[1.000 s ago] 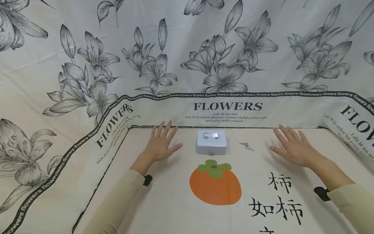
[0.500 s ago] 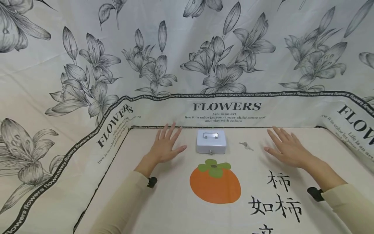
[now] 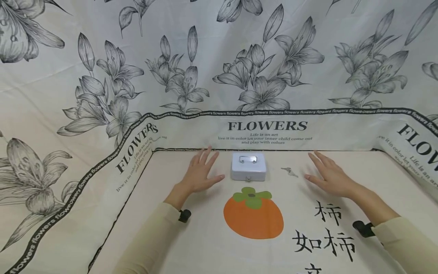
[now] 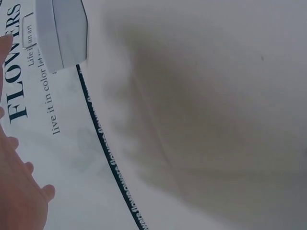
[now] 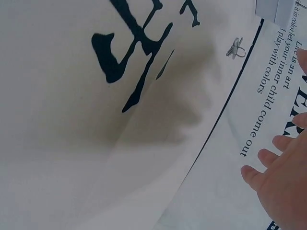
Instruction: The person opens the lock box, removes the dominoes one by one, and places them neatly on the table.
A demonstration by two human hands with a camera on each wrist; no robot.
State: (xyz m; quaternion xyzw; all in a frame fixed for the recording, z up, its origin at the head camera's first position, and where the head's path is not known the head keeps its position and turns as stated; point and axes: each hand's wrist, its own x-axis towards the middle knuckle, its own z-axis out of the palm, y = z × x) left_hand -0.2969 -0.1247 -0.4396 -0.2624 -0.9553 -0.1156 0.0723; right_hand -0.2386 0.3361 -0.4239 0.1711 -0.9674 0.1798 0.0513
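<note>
Fingers (image 3: 213,160) straight and spread, our left hand (image 3: 197,178) hung over the cloth (image 3: 191,243), its thumb pointing towards the box (image 3: 239,167) just beside it, with a gap between. Our right hand (image 3: 332,182) hung across from it, its fingers likewise extended and the thumb held apart, near the keys (image 3: 290,172) but clear of them. We saw shadows from both hands on the cloth. The box stood with its lid down between our hands, nearer the left one, its handle (image 3: 248,159) on top and its lock (image 3: 248,178) facing us; the keys lay to its right. Below our wrists we wore black cameras (image 3: 185,216), close to the cuffs of our pale sleeves (image 3: 154,236). Nearer to us than the box was a printed orange persimmon (image 3: 253,219), with black characters (image 3: 330,243) to its right. Behind the box we read "FLOWERS" on a white curtain (image 3: 205,23) printed with lilies.
</note>
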